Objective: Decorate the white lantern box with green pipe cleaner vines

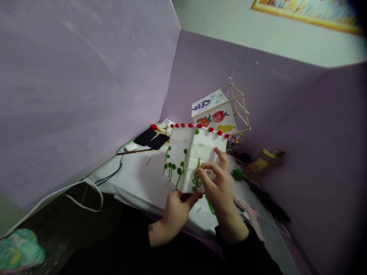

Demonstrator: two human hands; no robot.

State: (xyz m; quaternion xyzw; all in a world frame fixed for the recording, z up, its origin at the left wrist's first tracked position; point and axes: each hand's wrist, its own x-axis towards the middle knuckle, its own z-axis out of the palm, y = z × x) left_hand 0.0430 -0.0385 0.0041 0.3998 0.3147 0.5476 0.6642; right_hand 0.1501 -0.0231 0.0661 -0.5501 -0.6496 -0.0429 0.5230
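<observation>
Gripping the bottom edge of a white panelled piece (179, 141), the left hand (177, 212) is closed, its fingers partly hidden underneath. The right hand (219, 181) curves thumb and forefinger together by a leafy green curl (196, 182), other fingers lifted; whether the tips pinch anything, I cannot tell. The piece is held above the white-covered table (137, 172), two flat faces meeting at a corner, fuzzy red balls (200, 125) along the top, looped green stems below. A pinkish tool (249, 210) with a red light is half lost behind the right forearm. Beyond, fruit-painted panels (213, 109) partly cover a thin stick frame (241, 109); above, a gold-edged picture (304, 17) is cut off.
</observation>
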